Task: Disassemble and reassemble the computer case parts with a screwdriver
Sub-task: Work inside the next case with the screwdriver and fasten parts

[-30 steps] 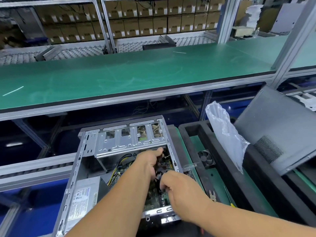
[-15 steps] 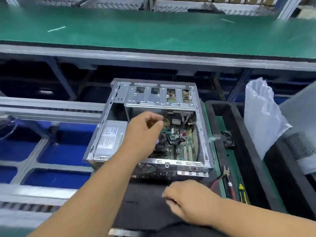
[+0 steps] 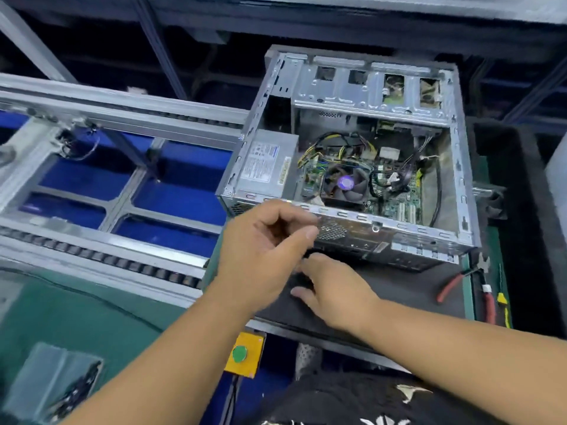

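Note:
The open computer case lies on its side on a black mat. Its motherboard, cables and CPU fan are exposed, and the grey power supply sits at its left end. My left hand hovers in front of the case's near wall with fingers curled and thumb forward; nothing shows between them. My right hand lies palm down on the mat just below it, forefinger stretched toward the case's base. A thin yellow-handled screwdriver lies to the right, out of both hands.
Red-handled pliers lie on the mat beside the screwdriver. A black foam tray stands right of the case. At the left is a roller conveyor frame over blue bins. A yellow box with a green button hangs below the bench edge.
My left hand has come out of the case and drawn back to its near wall. My right hand has moved up the mat toward the case. The view has tilted down.

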Available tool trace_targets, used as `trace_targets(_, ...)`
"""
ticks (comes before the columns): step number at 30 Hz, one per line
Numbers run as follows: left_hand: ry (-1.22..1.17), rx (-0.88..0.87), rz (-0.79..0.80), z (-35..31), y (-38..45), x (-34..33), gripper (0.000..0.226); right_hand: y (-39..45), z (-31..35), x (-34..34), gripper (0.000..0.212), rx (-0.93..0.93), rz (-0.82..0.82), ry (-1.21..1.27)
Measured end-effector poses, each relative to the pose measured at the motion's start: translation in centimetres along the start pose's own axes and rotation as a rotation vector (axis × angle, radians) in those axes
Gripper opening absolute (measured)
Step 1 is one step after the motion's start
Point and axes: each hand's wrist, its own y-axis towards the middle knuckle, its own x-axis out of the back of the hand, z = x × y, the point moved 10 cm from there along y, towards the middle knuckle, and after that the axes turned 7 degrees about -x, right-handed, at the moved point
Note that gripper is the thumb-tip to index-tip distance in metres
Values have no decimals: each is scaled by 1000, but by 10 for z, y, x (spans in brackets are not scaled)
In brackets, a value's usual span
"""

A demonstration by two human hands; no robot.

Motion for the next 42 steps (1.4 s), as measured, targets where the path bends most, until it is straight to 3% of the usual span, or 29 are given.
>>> trace_targets(3,10,91,-23,20,-23,9,12,16,4,-10,37,-49,61,-45)
trace_targets(7,-33,150,-100,32,-29,27,13,20,12,-21,5,-38,101,-177)
trace_targets(12,12,147,-147,21,-21,48,12,12,13,-19,19,-70,197,-367)
trace_targets(14,69,123,-166,13,-17,54,12,3,11,5,11,-142,220,-198)
trace_targets(17,66,60,-238,-7,-7,63,13,-21,13,62,16,-247,164,275)
trace_targets(20,-61,61,-284,-27,19,49,24,-38,10,132,19,-334,17,683)
trace_targets(23,-132,158,-80,-34,60,-10,27,-38,-9,181,18,-418,-129,848)
trace_targets(25,-85,205,85,-33,84,-55,18,-34,-20,195,16,-470,-181,969)
trace_targets(27,32,208,202,-28,106,-88,24,-33,-30,202,11,-507,-236,1087)
trace_targets(32,843,115,628,15,139,-146,36,-60,-83,223,35,-634,-451,1130)
trace_targets(35,1261,146,861,59,137,-172,90,-75,-105,230,35,-658,-521,1106)
trace_targets(36,1339,155,892,70,136,-179,99,-76,-109,232,34,-654,-535,1116)
trace_targets(37,1381,152,897,76,137,-185,96,-76,-112,232,34,-651,-541,1132)
trace_targets(39,1358,136,859,81,141,-192,71,-74,-114,231,34,-649,-540,1169)
trace_targets(42,1145,205,732,80,152,-179,35,-72,-118,228,35,-649,-525,1188)
